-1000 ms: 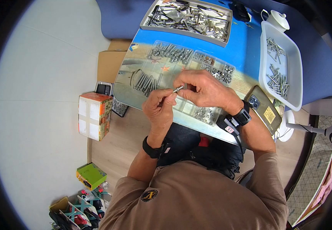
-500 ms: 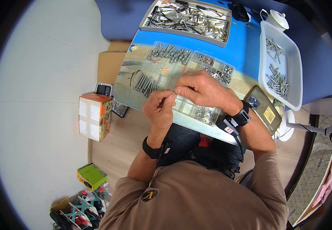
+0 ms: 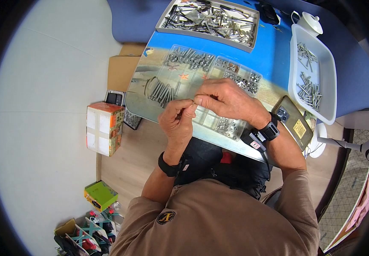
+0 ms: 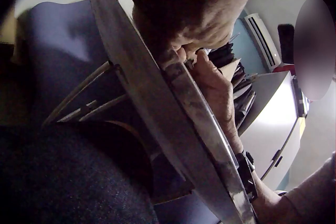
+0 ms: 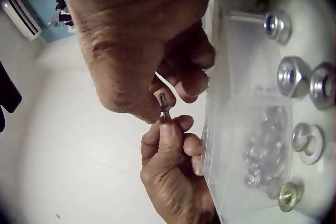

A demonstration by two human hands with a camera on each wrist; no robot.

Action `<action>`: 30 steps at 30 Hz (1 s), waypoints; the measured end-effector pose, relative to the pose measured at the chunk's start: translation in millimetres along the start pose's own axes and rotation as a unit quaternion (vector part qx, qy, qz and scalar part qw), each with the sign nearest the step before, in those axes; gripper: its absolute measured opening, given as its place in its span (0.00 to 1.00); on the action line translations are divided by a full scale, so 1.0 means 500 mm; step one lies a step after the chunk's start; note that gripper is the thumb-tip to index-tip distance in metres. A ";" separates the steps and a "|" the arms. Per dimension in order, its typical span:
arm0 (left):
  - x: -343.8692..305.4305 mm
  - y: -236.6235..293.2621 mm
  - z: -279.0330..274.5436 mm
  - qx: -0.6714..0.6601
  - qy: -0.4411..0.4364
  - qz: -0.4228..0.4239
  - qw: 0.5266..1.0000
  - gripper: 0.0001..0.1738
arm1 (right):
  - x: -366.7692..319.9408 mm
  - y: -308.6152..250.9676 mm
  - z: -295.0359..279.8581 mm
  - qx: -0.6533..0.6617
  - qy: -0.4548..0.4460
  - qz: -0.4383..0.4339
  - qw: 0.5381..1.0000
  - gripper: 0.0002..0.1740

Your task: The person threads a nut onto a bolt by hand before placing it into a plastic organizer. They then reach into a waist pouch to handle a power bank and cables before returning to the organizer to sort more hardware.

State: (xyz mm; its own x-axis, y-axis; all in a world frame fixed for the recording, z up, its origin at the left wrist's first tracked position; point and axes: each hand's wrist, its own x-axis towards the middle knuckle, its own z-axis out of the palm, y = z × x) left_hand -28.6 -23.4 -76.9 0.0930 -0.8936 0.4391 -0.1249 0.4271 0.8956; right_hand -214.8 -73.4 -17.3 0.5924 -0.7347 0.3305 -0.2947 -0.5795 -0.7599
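Tabletop (image 3: 274, 64) below, hands (image 3: 177, 119) (image 3: 229, 101) pinch-tight on fastener (image 5: 166, 112)

The head view is bright and evenly lit, its fisheye edges curving into black. The left-wrist view is dim, with a smoothly blurred oval (image 4: 314, 48) upper right. In the right-wrist view, metal nuts (image 5: 300, 78) glint beside the shadowed right hand (image 5: 139, 40).

The head view is looking down on the bench (image 3: 274, 55); low, closer wrist views are both showing left hand (image 3: 177, 118) and right hand (image 3: 227, 100).
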 end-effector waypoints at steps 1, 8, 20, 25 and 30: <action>0.000 0.000 0.000 0.000 -0.001 0.004 1.000 0.08 | 0.000 -0.017 -0.006 0.035 0.012 0.034 0.999 0.08; -0.003 0.002 0.001 -0.005 0.005 -0.010 1.000 0.07 | -0.002 0.019 0.006 -0.008 0.015 -0.031 0.999 0.10; -0.003 -0.001 -0.001 0.009 0.000 -0.003 1.000 0.07 | -0.002 0.021 0.000 -0.010 -0.014 -0.013 1.000 0.15; -0.001 0.005 0.001 0.018 0.013 -0.003 1.000 0.06 | -0.003 -0.005 -0.003 0.030 0.007 0.033 0.999 0.14; -0.003 0.015 0.000 0.016 0.010 -0.043 0.999 0.06 | -0.006 0.031 0.010 0.019 -0.009 -0.023 1.000 0.13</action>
State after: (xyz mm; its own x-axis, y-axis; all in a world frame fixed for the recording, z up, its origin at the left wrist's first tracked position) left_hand -29.9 -19.0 -70.9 0.1248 -0.9240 0.3615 -0.1476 0.3430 0.9277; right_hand -217.6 -78.5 -32.8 0.6183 -0.7005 0.3564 -0.2375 -0.5988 -0.7649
